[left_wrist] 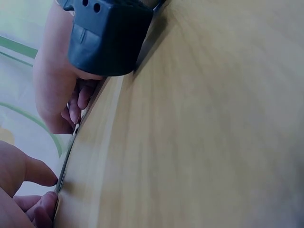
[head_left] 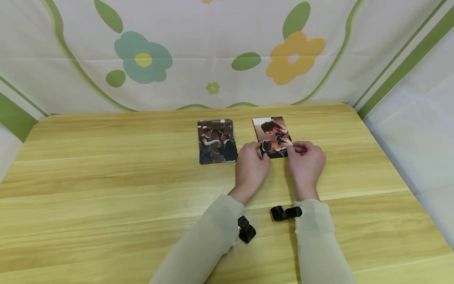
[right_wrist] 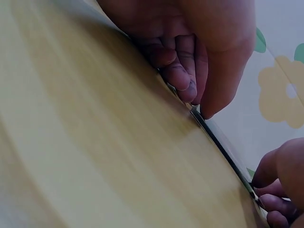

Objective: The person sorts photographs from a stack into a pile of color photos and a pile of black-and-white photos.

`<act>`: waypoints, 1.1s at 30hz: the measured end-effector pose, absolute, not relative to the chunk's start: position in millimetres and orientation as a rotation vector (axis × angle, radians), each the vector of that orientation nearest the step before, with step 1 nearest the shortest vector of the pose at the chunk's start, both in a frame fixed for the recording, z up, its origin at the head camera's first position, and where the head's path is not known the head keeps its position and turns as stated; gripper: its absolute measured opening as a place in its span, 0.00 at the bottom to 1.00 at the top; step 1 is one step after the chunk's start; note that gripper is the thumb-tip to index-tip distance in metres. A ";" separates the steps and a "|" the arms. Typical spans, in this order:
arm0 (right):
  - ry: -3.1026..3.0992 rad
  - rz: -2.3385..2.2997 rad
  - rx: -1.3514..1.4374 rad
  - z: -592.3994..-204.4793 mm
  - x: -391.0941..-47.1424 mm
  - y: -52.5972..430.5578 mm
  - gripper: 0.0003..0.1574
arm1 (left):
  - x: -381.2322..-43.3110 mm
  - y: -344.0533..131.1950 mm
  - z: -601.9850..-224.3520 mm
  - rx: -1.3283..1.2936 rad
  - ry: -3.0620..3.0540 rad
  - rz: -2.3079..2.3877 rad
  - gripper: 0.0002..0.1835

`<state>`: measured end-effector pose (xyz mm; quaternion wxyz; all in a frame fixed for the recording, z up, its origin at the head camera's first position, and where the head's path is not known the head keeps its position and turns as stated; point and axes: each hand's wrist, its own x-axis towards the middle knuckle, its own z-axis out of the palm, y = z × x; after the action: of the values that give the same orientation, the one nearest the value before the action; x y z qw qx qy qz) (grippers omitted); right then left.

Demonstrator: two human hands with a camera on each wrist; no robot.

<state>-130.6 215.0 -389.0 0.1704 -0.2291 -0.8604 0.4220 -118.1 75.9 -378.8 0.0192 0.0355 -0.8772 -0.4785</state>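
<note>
On the right half of the table, a small stack of photo cards (head_left: pixel 272 134) lies with a close-up of two people on top. My left hand (head_left: pixel 251 167) pinches its near left corner, thumb above and fingers curled at the side. At the near right edge, my right hand (head_left: pixel 306 161) pinches the stack in the same way. From the right wrist view, the cards' thin edge (right_wrist: pixel 223 149) runs between both hands, close to the tabletop. Left of them lies another stack of photo cards (head_left: pixel 217 144), its top picture showing people in formal dress; my left hand is close to its near right corner.
Both hands work over a wood-grain table (head_left: pixel 106 189). A white cloth (head_left: pixel 213 47) with flowers and green lines hangs behind its back edge. Small black wrist cameras (head_left: pixel 247 232) sit at both sleeve cuffs.
</note>
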 end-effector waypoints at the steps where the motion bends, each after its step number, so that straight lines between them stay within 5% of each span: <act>1: -2.446 1.201 -0.648 -389.2 -130.4 214.8 0.15 | -118.2 75.7 -378.8 0.112 -2.718 -1.486 0.20; 33: -2.513 1.204 -0.656 -389.3 -130.0 214.4 0.16 | -117.8 75.7 -381.4 0.061 -2.688 -1.496 0.18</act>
<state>-130.0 214.4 -389.3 0.1391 -0.2268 -0.8692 0.4167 -117.8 75.7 -381.4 0.0325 0.0199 -0.8731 -0.4860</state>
